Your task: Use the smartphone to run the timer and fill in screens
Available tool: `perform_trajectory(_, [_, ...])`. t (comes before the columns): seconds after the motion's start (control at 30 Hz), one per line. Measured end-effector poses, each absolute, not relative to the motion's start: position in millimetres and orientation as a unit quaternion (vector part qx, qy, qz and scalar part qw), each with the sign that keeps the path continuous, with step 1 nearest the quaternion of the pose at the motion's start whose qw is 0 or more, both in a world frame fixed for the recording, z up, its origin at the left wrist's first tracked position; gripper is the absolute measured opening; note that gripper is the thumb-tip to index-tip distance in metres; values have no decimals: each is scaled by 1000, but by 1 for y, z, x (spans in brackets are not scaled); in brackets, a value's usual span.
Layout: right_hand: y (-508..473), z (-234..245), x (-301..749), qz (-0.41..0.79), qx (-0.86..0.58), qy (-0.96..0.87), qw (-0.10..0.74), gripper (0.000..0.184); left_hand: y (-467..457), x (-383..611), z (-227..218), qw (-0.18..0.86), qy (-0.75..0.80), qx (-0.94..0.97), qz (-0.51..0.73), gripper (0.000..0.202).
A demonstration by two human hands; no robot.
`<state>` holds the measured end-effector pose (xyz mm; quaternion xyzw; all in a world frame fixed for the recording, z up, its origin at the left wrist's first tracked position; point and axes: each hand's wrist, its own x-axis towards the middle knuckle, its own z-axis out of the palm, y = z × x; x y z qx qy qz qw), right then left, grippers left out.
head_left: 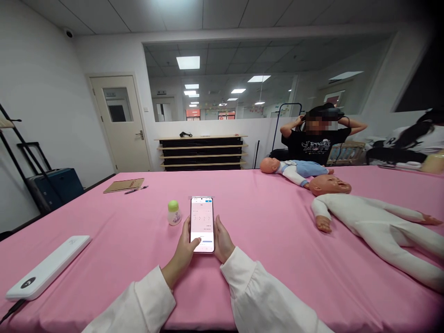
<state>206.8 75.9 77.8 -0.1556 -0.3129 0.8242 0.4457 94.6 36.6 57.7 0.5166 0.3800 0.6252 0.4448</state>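
Note:
Upright above the pink tablecloth (132,222), a smartphone (202,222) with a lit white and pink screen sits between my hands. My left hand (183,249) grips its left side, thumb over the lower part of the screen. Along the right edge, my right hand (224,240) is curved against the phone, its fingers partly hidden behind it. Just left of the phone stands a small white bottle (174,216) with a green cap. The writing on the screen is too small to read.
A white power bank (50,266) with a black cable lies at the left. Farther back are a brown notebook (124,185) and a pen (136,189). Two baby dolls (378,217) lie on the right. Across the table, a person (317,138) raises both hands to a headset.

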Motion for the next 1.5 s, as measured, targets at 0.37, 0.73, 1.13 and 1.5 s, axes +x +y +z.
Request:
perform_trajectory(0.37, [75, 80, 206, 812, -164, -327, 455, 57, 36, 92, 66, 533, 316, 445, 647, 64])
perform_trajectory(0.73, [77, 76, 207, 816, -148, -335, 448, 58, 36, 92, 68, 527, 314, 454, 646, 62])
perform_trajectory(1.13, [75, 80, 206, 818, -151, -329, 447, 58, 34, 93, 69, 522, 326, 451, 646, 62])
perform_trajectory(1.5, [73, 83, 207, 817, -164, -321, 449, 57, 34, 93, 70, 526, 323, 447, 648, 63])
